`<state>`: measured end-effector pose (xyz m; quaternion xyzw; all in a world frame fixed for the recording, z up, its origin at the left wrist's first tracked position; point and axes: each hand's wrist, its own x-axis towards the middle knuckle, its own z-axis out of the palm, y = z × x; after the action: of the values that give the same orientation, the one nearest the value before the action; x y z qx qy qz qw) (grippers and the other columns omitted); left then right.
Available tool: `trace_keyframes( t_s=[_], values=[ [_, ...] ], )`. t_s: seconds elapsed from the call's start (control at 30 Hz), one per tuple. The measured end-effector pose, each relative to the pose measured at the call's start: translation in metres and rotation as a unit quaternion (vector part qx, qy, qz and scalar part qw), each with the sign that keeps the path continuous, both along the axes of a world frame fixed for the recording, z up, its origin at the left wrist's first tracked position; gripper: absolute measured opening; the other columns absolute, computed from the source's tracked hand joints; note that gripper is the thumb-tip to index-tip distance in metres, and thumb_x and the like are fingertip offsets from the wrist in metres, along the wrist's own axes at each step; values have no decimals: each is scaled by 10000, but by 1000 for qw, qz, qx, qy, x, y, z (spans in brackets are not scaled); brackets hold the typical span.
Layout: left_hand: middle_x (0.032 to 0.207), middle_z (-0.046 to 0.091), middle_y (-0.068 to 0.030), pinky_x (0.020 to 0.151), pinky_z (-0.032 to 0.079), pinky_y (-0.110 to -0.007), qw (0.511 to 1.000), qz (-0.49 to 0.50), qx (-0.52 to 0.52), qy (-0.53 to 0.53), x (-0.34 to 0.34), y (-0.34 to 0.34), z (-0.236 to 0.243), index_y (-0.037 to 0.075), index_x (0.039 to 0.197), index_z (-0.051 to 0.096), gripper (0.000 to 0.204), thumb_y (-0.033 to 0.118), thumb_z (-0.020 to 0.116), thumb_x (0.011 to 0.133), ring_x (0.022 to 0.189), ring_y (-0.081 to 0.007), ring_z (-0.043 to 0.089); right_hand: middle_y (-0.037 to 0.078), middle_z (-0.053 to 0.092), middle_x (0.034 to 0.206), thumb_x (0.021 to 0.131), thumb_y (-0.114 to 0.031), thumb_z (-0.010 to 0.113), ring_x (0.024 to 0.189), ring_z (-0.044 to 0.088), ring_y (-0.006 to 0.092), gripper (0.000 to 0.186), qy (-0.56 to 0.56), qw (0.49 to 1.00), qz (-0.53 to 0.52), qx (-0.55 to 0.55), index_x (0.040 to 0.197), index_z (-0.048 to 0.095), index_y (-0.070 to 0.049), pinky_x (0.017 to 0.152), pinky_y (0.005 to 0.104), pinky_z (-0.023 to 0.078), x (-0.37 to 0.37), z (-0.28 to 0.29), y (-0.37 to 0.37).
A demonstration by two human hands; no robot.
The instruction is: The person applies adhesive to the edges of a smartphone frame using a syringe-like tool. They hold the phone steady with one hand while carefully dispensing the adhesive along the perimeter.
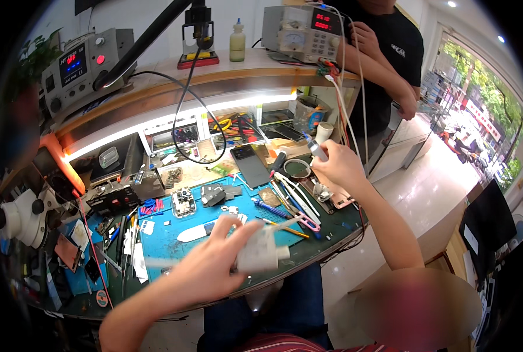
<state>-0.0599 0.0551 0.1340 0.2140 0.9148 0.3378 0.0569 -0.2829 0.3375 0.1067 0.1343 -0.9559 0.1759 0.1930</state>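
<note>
My left hand [211, 267], low over the bench front, is closed round a whitish, motion-blurred bottle [261, 252] tilted on its side, with a stubby end pointing right. Over the right side of the bench, my right hand [340, 168] grips a small grey tube with a blue tip [316, 149], pointing up and left. Beneath the hands lies a blue work mat [156, 240]. On it are a phone board in a clear holder [183, 202], dark phone parts [219, 193], and a white-bladed tool [194, 233]. Tweezers and pens [293, 199] lie between my hands.
A dark phone [250, 166] lies behind the mat. Microscope [24, 217] stands left. The shelf holds a rework station [85, 70], a power supply [302, 34] and a bottle [237, 42]. A black cable [176, 117] hangs over the bench. Another person [384, 64] stands behind, right.
</note>
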Motion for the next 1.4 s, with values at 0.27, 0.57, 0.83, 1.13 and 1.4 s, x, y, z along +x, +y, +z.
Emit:
trace_keyframes(
  t_s=[0.27, 0.57, 0.83, 1.13, 1.4],
  values=[
    [1398, 474, -169, 1113, 396, -446, 975, -160, -109, 112, -164, 55, -67, 90, 1442, 444, 830, -6, 794, 695, 1323, -402, 452, 87, 717, 1022, 894, -152, 713, 897, 672, 104, 401, -147, 926, 129, -324, 1216, 614, 65, 794, 282, 550, 95, 12, 77],
    [1544, 377, -168, 1188, 298, -467, 973, -135, -87, 164, -165, 66, -85, 92, 1528, 343, 815, 42, 731, 813, 1435, -374, 344, 117, 702, 1131, 949, -114, 662, 1044, 664, 160, 480, -288, 764, 205, -539, 1374, 486, 25, 913, 323, 530, 142, -4, 75],
    [1278, 594, -82, 1019, 440, -324, 962, -26, 249, -110, -23, 67, -55, 38, 1428, 482, 419, 223, 525, 1054, 1200, -156, 539, 103, 689, 1139, 956, -97, 672, 1043, 666, 154, 517, -411, 702, 305, -495, 1402, 463, 57, 905, 308, 534, 191, -38, 27],
    [1154, 640, -82, 877, 528, -301, 881, 115, 460, 5, 101, 32, -111, -5, 1253, 621, 283, 94, 623, 988, 1049, -152, 637, 99, 684, 848, 908, -222, 697, 733, 675, 211, 335, -356, 808, 430, -186, 1179, 634, -35, 688, 318, 533, 235, -50, -34],
    [795, 595, 4, 562, 492, -263, 922, -6, -41, 384, 122, -6, -105, 83, 936, 689, 184, 139, 766, 779, 675, -120, 618, 139, 683, 882, 966, -269, 588, 764, 659, 252, 381, -545, 678, 483, -99, 1255, 623, -23, 725, 348, 524, 230, -33, -41]
  ],
)
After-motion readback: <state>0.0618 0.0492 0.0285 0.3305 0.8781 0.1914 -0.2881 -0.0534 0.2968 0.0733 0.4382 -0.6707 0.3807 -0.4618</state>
